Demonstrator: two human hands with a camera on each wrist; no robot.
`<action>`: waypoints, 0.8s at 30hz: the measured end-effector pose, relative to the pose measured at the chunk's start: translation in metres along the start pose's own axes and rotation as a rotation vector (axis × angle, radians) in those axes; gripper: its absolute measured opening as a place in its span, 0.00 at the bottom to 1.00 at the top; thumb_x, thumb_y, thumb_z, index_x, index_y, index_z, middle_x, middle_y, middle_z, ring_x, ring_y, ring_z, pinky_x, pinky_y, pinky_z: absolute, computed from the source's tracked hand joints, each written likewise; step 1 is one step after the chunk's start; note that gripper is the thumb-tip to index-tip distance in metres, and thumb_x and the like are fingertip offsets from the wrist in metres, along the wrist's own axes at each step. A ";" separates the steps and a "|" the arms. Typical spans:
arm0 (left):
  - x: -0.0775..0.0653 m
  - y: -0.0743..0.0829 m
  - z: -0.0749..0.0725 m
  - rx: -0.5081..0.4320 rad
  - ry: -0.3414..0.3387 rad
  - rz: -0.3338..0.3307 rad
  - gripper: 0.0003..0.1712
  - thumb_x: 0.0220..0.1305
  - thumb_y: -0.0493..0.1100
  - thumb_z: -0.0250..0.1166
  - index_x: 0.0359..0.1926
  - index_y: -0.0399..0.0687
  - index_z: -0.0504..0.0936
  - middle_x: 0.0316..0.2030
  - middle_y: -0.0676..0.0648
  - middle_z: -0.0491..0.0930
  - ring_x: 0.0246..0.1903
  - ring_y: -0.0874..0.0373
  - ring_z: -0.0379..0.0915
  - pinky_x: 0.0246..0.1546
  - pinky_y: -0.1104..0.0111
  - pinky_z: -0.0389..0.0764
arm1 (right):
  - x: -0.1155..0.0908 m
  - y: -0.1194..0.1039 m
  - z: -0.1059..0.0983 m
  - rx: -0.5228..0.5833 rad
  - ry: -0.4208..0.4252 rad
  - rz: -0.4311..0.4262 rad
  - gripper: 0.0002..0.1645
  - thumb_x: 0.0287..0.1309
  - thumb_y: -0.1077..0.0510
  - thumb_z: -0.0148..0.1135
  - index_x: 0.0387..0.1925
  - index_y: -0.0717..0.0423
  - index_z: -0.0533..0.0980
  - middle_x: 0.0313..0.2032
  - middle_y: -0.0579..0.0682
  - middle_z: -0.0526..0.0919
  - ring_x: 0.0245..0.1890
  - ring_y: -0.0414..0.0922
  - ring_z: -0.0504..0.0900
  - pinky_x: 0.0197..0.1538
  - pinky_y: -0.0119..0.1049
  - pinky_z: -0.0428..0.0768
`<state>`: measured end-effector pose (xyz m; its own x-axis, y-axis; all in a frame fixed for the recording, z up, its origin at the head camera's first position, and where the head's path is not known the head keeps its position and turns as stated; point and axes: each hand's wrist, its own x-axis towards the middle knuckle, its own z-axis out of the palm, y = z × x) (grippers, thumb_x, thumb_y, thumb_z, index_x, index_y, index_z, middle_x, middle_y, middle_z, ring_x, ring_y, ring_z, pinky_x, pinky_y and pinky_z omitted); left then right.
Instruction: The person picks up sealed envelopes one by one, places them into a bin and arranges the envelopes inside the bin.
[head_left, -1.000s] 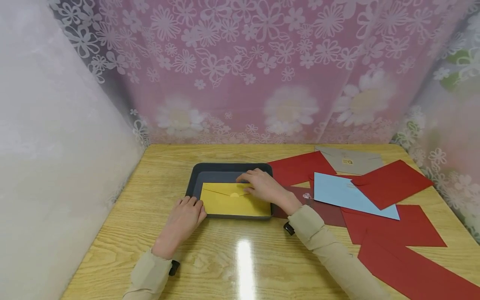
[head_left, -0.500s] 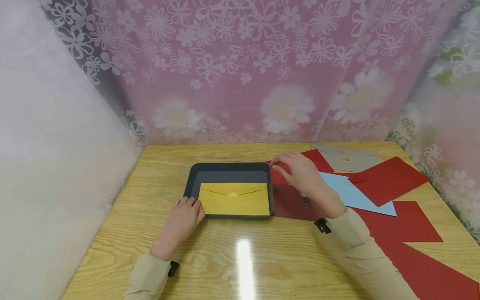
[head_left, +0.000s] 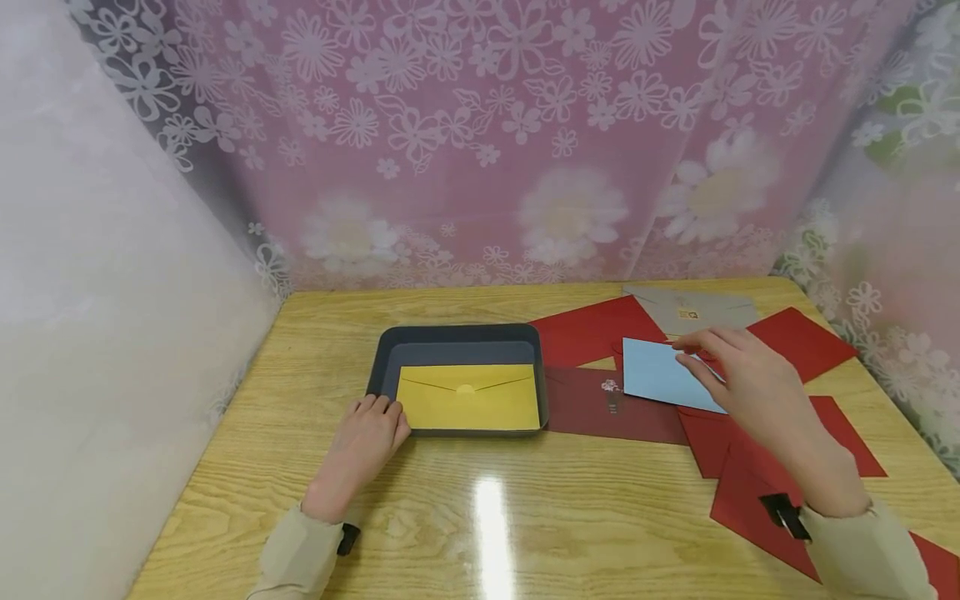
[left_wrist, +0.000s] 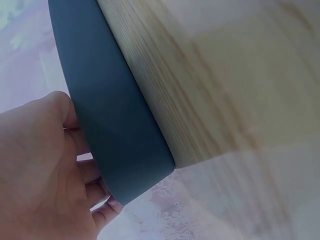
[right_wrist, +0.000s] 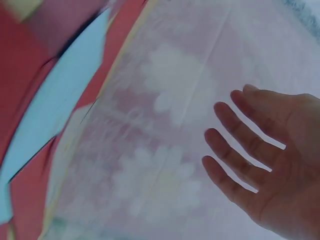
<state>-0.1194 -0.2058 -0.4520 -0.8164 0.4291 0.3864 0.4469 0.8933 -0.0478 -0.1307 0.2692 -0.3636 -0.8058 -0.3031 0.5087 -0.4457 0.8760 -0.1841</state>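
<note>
Left grip (head_left: 365, 433) has its fingers curled over the rim of the dark tray (head_left: 465, 352) at the near left corner; right grip (head_left: 753, 387) hangs above the light-blue envelope (head_left: 660, 371), its fingers relaxed and parted, thumb apart from the index finger. Behind everything rises a pink flowered curtain (head_left: 420, 192). Before it spreads the wood-grained table (head_left: 420, 517), with a streak of white glare near the front. The tray sits flat on the table, left of the other papers. Inside, against its near side, lies the yellow envelope (head_left: 468, 410), flap side up. To the right, several red envelopes (head_left: 592, 333) are scattered and overlapping, some partly hidden by the right arm. The light-blue envelope lies among them, its right end covered from sight by the right grip. A maroon envelope (head_left: 645, 422) reaches the tray's right side; whether it runs underneath cannot be told. Farthest back is a grey envelope (head_left: 656, 304). Smallest are the marks: a pale flower print (head_left: 611, 386) on the maroon envelope, and a gold sticker (head_left: 687, 315) on the grey.
</note>
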 end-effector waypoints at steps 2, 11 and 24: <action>0.000 0.000 0.000 0.001 0.014 0.003 0.17 0.68 0.38 0.59 0.21 0.48 0.66 0.21 0.51 0.61 0.24 0.55 0.56 0.31 0.65 0.59 | -0.015 0.012 -0.005 -0.020 -0.050 0.044 0.18 0.53 0.60 0.75 0.46 0.52 0.82 0.41 0.52 0.85 0.37 0.51 0.80 0.26 0.38 0.72; 0.000 0.000 0.001 0.011 -0.017 0.003 0.18 0.69 0.39 0.59 0.21 0.50 0.65 0.21 0.52 0.60 0.24 0.56 0.54 0.32 0.66 0.57 | -0.076 0.070 -0.009 -0.043 -0.390 0.197 0.21 0.50 0.56 0.77 0.43 0.61 0.79 0.37 0.56 0.82 0.35 0.55 0.81 0.32 0.47 0.79; 0.002 0.003 0.001 -0.010 -0.056 -0.026 0.17 0.69 0.38 0.59 0.22 0.48 0.68 0.22 0.51 0.63 0.25 0.55 0.58 0.33 0.65 0.61 | -0.131 0.112 -0.015 -0.068 -0.576 0.381 0.29 0.40 0.51 0.82 0.34 0.66 0.75 0.28 0.52 0.80 0.29 0.53 0.80 0.33 0.49 0.79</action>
<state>-0.1204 -0.2019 -0.4523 -0.8468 0.4131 0.3350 0.4288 0.9029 -0.0295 -0.0693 0.4127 -0.4377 -0.9882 -0.1038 -0.1123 -0.0800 0.9768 -0.1985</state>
